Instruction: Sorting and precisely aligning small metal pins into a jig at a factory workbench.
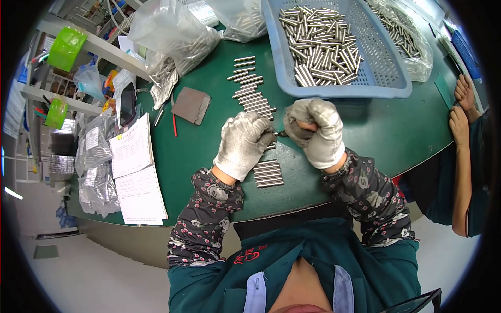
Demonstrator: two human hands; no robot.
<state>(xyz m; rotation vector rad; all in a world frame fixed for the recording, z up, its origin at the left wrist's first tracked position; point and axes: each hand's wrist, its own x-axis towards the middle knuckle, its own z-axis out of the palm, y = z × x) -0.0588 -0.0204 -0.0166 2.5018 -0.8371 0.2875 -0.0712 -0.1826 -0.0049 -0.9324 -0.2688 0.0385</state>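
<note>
Grey-gloved, both hands are working at the middle of the green desk. The left hand lies palm down with its fingers curled over a row of short metal rods laid side by side; whether it actually grips one I cannot tell. The right hand is balled into a tight fist around a small dark tool, whose tip pokes out at nine o'clock towards the left hand. More rods run in a loose column from the hands up towards twelve o'clock. Right above the right hand, at twelve o'clock, sits a blue plastic basket heaped with the same rods. A grey abrasive pad lies at ten o'clock from the left hand, a red pen just beside it. Papers rest at nine o'clock near the desk edge, clear plastic bags at eleven. At three o'clock, another person's bare hands rest on the desk rim.
</note>
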